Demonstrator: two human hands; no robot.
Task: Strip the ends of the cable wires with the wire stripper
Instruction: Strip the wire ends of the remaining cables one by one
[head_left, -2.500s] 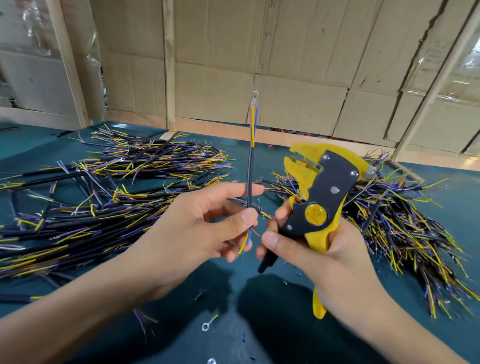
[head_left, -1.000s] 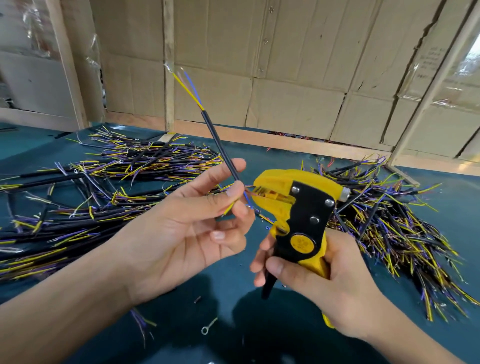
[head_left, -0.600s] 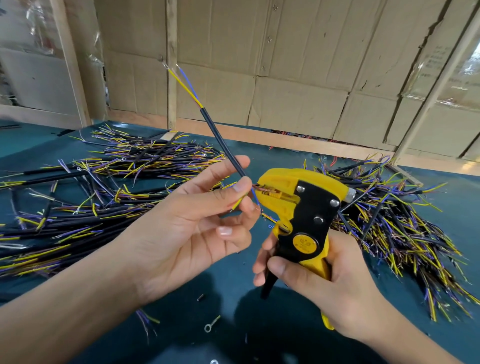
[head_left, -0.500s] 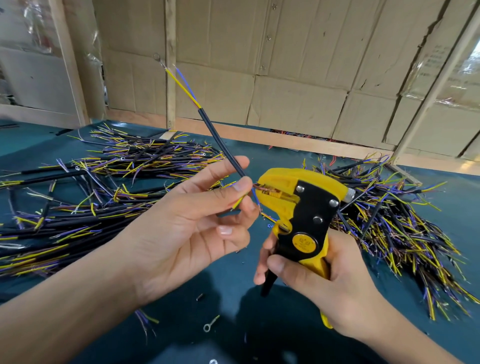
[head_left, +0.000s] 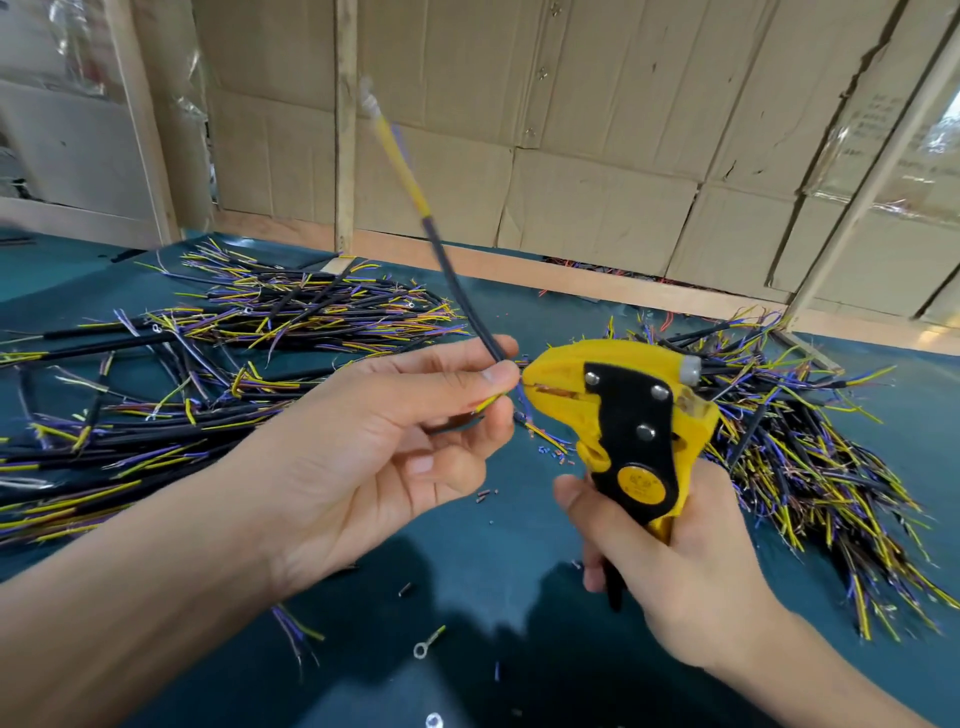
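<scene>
the left hand (head_left: 363, 457) pinched the black cable (head_left: 457, 291); the right hand (head_left: 670, 566) squeezed the wire stripper (head_left: 623, 410) just beyond those fingertips. stripping looked underway; next, probably pulling apart.

Glossy yellow plastic wire stripper (head_left: 631, 415)

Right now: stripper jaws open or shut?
Shut: the wire stripper shows its yellow jaws meeting with no gap, right hand squeezing the handles.

table (head_left: 467, 597): teal surface | left: cable pile (head_left: 197, 374) | right: cable pile (head_left: 810, 452) | near edge: ring terminal (head_left: 422, 648), insulation scraps (head_left: 485, 496)
</scene>
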